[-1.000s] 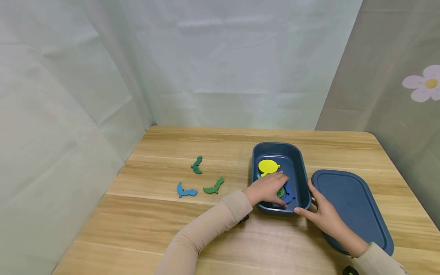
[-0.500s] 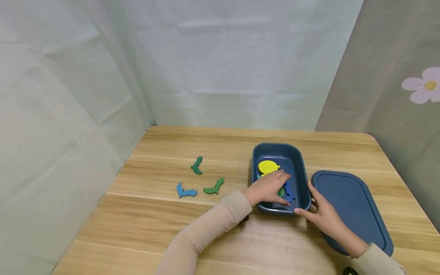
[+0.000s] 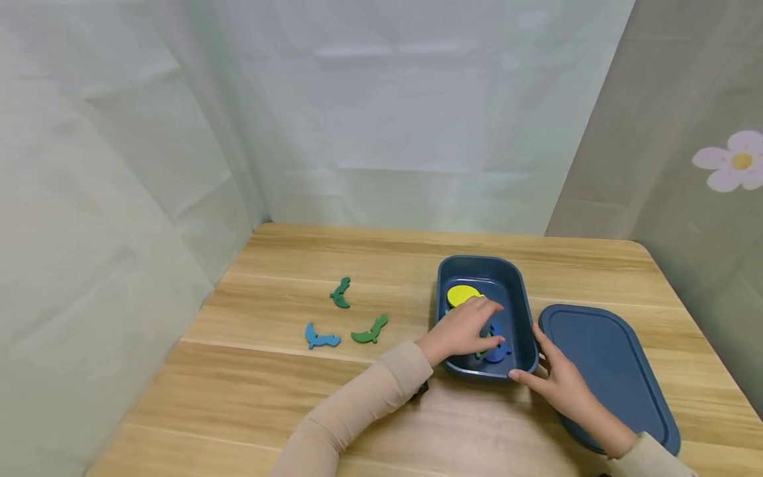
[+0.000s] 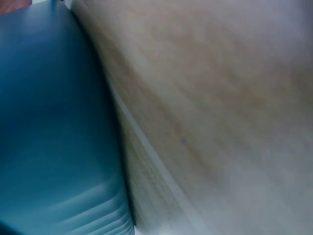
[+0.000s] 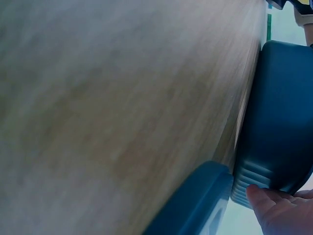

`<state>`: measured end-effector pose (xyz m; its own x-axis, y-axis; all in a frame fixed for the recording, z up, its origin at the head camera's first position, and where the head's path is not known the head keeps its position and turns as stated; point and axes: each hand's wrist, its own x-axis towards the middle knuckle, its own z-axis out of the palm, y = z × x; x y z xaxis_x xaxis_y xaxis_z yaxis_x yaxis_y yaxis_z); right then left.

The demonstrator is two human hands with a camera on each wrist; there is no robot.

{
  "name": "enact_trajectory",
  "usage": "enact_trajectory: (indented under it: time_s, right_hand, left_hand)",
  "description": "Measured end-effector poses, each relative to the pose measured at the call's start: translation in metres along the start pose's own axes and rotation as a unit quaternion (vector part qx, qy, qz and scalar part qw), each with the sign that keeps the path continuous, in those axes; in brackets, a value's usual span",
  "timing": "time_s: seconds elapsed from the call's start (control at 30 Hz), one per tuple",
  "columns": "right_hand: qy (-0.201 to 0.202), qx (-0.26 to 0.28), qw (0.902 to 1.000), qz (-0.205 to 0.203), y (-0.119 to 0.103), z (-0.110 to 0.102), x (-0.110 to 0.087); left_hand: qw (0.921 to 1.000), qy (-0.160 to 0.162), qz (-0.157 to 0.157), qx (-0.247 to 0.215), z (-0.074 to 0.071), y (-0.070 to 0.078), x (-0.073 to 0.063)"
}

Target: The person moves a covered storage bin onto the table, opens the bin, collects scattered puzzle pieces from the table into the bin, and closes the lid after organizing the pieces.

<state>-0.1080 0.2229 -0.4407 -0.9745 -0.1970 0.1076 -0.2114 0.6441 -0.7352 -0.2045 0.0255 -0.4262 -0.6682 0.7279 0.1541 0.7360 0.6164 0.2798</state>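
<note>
A dark blue rectangular box (image 3: pixel 485 264) stands on the table, holding several flat pieces. My left hand (image 3: pixel 461 328) reaches into it and pinches a small green piece (image 3: pixel 480 347), which stands tilted and is mostly hidden by the hand. A yellow oval piece (image 3: pixel 462 295) lies beyond the fingers, and a blue piece (image 3: pixel 498 348) is beside the thumb. My right hand (image 3: pixel 563 384) holds the box's near right corner, thumb at the front rim and fingers along the side. The right wrist view shows fingertips (image 5: pixel 274 205) against the box wall.
A flat dark blue lid (image 3: pixel 614 371) lies right of the box. Left of it, a dark green curved piece (image 3: pixel 340 293), a lighter green one (image 3: pixel 370 329) and a light blue one (image 3: pixel 322 337) lie apart on the wooden table (image 3: pixel 238 397). Pale curtains surround the table.
The green piece under my left hand has gone from lying flat to tilted, and the hand has risen slightly from the pieces. My right hand stays at the box corner.
</note>
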Motion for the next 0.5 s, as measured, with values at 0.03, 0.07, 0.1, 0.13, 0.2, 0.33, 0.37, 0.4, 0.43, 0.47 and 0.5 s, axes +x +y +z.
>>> enact_trajectory:
  time_s: [0.03, 0.07, 0.1, 0.13, 0.2, 0.33, 0.37, 0.4, 0.43, 0.47, 0.5]
  right_hand:
    - [-0.001, 0.002, 1.0000, 0.000, -0.0004, 0.0003, 0.0002]
    - [-0.002, 0.004, 1.0000, 0.000, -0.0008, 0.0005, 0.0004]
    - [-0.003, 0.005, 1.0000, 0.001, -0.0012, 0.0006, 0.0006]
    - [-0.003, 0.005, 1.0000, 0.002, -0.0015, 0.0006, 0.0005]
    - [-0.003, 0.003, 1.0000, 0.005, -0.0017, 0.0005, 0.0002]
    - [-0.002, -0.004, 1.0000, 0.007, -0.0014, 0.0002, -0.0005]
    - [-0.001, -0.003, 1.0000, 0.006, -0.0014, 0.0001, -0.0005]
    - [-0.002, -0.004, 1.0000, 0.005, -0.0014, 0.0001, -0.0005]
    - [-0.001, -0.004, 1.0000, 0.005, -0.0015, 0.0001, -0.0004]
    - [-0.001, -0.003, 1.0000, 0.004, -0.0015, 0.0002, -0.0003]
    - [0.000, -0.003, 1.0000, 0.003, -0.0015, 0.0004, -0.0002]
  left_hand:
    - [0.9999, 0.010, -0.002, -0.009, -0.0005, -0.0010, -0.0009]
    - [0.9997, 0.018, -0.002, -0.018, -0.0010, -0.0017, -0.0019]
    - [0.9994, 0.024, -0.002, -0.025, -0.0015, -0.0023, -0.0026]
    - [0.9991, 0.028, 0.000, -0.032, -0.0020, -0.0026, -0.0031]
    - [0.9987, 0.030, 0.007, -0.042, -0.0029, -0.0026, -0.0038]
    - [0.9982, 0.026, 0.011, -0.053, -0.0038, -0.0020, -0.0031]
    - [0.9981, 0.024, 0.008, -0.056, -0.0038, -0.0019, -0.0028]
    - [0.9980, 0.022, 0.006, -0.058, -0.0037, -0.0021, -0.0025]
    - [0.9980, 0.021, 0.006, -0.059, -0.0037, -0.0022, -0.0022]
    - [0.9979, 0.020, 0.005, -0.062, -0.0039, -0.0024, -0.0021]
    - [0.9975, 0.020, 0.005, -0.067, -0.0041, -0.0028, -0.0019]
